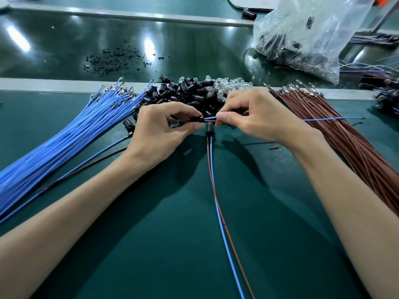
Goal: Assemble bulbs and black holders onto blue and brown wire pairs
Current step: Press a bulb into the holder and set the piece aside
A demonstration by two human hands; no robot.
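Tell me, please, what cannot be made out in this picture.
Head view: black holder, mostly covered by the left hand; any bulb inside hidden.
Head view: wire pair tips, hidden in the holder and under the right hand.
Head view: plastic bag contents, blurred by crumpled film.
Head view: blue wire bundle, cut off at the left edge.

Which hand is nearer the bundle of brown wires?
Right. The right hand sits right beside the brown wires, on their left; the left hand is farther left, past the right hand, nearer the blue wires.
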